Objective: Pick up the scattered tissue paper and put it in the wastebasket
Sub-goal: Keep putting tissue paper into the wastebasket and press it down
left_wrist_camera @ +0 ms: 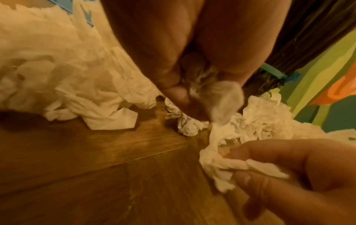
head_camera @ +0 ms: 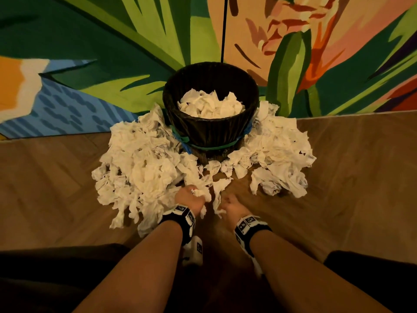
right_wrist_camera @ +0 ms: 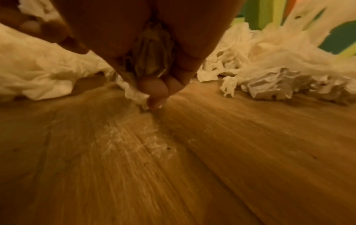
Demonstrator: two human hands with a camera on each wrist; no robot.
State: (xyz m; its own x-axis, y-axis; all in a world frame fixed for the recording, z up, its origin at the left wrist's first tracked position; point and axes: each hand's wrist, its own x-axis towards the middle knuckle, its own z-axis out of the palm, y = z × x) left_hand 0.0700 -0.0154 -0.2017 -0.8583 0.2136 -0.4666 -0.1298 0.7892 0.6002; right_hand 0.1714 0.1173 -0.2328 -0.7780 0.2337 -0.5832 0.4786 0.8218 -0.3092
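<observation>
head view shows the tissue paper (head_camera: 144,159) heaped in a thick ring on the floor (head_camera: 56,177) around the foot of the wastebasket (head_camera: 209,129), heavier on the left side, with a smaller drift on the right and a thin trail across the front. some crumpled sheets already lie inside the basket, below its rim, so there looks to be room for more.

the left hand (head_camera: 191,197) is down at the near edge of the pile, fingers curled round a small wad of tissue. the left wrist view confirms it: paper is bunched between the closed fingers. the right hand (head_camera: 234,207) sits just beside it, also low to the floor, pinching a twisted strip of tissue between thumb and fingertips; in the right wrist view more paper is packed into the palm.

both hands working the nearest loose pieces makes sense, since these lie closest to the knees and come away without dragging the big heaps.

most of the job seems left to do. tissue is light and tears or trails easily, so loose ends may drop on the way up to the basket.

behind stands a wall (head_camera: 90,53) painted with big leaves and flowers.
</observation>
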